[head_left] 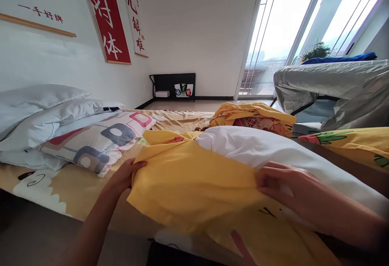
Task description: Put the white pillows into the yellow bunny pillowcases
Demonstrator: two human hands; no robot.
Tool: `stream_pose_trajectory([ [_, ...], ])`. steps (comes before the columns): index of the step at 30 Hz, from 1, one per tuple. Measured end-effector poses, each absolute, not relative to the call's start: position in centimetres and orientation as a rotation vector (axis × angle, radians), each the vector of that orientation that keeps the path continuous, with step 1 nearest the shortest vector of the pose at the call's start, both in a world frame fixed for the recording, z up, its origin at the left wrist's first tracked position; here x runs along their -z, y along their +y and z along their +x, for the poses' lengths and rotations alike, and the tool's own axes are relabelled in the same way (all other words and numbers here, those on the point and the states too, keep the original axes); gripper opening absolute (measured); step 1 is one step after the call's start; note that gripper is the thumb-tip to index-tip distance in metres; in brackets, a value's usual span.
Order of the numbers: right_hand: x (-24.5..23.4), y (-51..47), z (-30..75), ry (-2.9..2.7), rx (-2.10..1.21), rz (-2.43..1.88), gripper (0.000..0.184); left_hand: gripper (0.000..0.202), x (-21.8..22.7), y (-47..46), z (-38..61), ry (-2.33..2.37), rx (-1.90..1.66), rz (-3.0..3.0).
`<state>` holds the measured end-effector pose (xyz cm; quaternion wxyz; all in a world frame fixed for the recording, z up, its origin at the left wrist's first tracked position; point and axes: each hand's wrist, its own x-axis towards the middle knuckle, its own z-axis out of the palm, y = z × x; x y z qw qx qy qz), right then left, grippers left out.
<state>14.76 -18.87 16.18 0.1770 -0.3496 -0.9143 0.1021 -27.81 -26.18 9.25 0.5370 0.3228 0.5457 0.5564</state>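
A yellow pillowcase (pixel 188 181) lies partly over a white pillow (pixel 273 148) on the bed in front of me. My left hand (pixel 124 175) grips the pillowcase's left edge, fingers curled into the cloth. My right hand (pixel 285 187) pinches the fabric at the open end where yellow cloth meets the white pillow. The pillow's far end sticks out bare towards the right.
Several pillows are stacked at the left: white ones (pixel 42 112) and a patterned one (pixel 100 140). A bunched yellow duvet (pixel 255 116) lies further back. A silver-covered object (pixel 334 88) stands at the right by the glass doors. A black rack (pixel 173 86) is against the far wall.
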Motion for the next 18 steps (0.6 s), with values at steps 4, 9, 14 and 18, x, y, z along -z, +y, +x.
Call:
stream_pose_trajectory([
  [4, -16.0, -20.6, 12.8, -2.490, 0.265, -0.723, 0.019, 0.059, -10.4, -28.3, -26.6, 1.318, -1.135, 0.818],
  [9, -18.1, -23.9, 4.2, -2.586, 0.292, -0.320, 0.015, 0.067, -11.2, -29.6, -24.4, 1.299, -1.210, 0.787],
  [14, -19.3, -22.6, -4.6, -2.942, 0.077, -0.387, 0.009, 0.076, -11.1, -29.8, -22.1, 1.242, -1.438, 0.621],
  [18, -17.4, -22.5, -7.2, -2.900, -0.105, -0.479, 0.028, 0.066, -9.8, -30.3, -22.0, 1.222, -1.495, 0.480],
])
